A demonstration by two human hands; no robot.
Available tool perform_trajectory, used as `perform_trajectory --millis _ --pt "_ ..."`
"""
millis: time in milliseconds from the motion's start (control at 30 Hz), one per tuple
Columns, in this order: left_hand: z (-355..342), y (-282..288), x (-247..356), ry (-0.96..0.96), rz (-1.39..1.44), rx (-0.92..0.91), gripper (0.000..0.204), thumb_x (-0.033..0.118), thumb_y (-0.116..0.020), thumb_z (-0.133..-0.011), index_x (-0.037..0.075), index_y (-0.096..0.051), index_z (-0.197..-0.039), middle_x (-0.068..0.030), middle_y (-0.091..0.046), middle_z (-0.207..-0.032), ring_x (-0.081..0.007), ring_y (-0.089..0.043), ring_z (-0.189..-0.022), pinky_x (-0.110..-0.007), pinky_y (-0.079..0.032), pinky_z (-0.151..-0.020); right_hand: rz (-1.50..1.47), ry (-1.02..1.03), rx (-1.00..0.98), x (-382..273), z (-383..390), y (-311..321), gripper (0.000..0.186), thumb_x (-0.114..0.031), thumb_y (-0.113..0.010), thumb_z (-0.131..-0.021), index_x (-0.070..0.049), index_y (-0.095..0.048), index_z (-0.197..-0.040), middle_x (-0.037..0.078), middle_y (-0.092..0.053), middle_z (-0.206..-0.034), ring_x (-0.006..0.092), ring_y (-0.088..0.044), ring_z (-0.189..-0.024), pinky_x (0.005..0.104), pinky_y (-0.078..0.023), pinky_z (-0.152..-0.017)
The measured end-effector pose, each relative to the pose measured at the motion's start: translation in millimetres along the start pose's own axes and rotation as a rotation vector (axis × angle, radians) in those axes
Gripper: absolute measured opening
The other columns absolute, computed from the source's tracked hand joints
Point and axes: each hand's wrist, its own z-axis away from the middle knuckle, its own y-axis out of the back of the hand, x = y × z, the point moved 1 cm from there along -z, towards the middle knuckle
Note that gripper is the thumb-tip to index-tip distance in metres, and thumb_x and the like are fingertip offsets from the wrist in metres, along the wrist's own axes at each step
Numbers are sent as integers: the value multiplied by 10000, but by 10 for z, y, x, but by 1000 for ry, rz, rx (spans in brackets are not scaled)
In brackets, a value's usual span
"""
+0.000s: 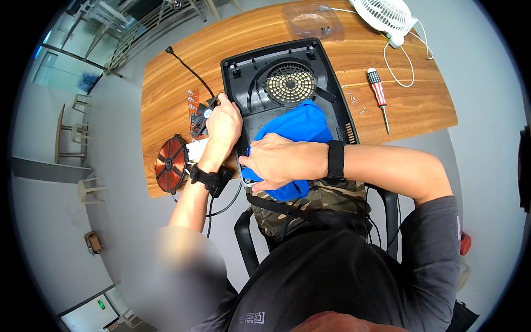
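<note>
In front of me lies the black plastic housing [260, 113] of an induction cooker, its inside facing up, with a round vent grille [290, 84] toward the far end. My left hand [225, 124] grips the housing's left edge, its fingers partly hidden. A blue cloth [301, 122] is bunched in my right hand [279, 160], which presses it on the near left corner of the housing. Part of the cloth hangs over the near edge. Just left of my left hand are a small black fan [200, 117] and an orange circuit board [192, 102].
A copper coil [171, 165] sits at the table's left edge. A power cord [191, 69] runs behind the fan. On the right are a screwdriver [378, 94] and several loose screws [352, 98]. Farther back are a clear plastic tray [312, 22] and a white fan [387, 15].
</note>
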Motion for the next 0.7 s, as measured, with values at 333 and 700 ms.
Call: perform_trajectory --millis 333,700 --pt "-5 93 83 37 -18 -49 302 212 -464 -1042 -76 -485 -1131 -319 -690 -775 -511 -691 -757 -586 -552 -699 -67 65 36 96 -39 -76 597 -449 -819 -813 31 -650 -1126 171 -699 -792 393 -680 -908 493 -547 -732" --pt "-16 59 59 34 -8 -43 325 210 -468 -1039 -89 -486 -1165 -326 -689 -789 -520 -688 -779 -595 -543 -700 97 71 222 -144 94 -129 344 -240 -762 -833 -87 -625 -1109 67 -677 -987 283 -596 -1034 415 -479 -838"
